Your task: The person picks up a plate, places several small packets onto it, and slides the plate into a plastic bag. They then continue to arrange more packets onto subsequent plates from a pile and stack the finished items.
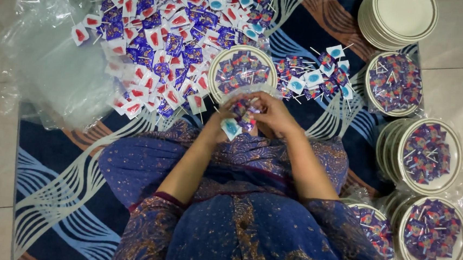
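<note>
Both hands, left hand (222, 125) and right hand (275, 115), clutch a bundle of wrapped lollipops (242, 113) above the mat's (53, 188) middle; light, crinkly, slippery, probably best gripped by the sticks.

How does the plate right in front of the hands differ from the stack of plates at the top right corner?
The plate in front of the hands is single and filled with purple-wrapped lollipops; the corner stack is many plates high with a bare top plate. The filled plate sits on the patterned mat, close to the loose lollipop pile; the stack stands at the mat's far corner, away from both hands. Both are round, cream plates with a darker rim line.
</note>
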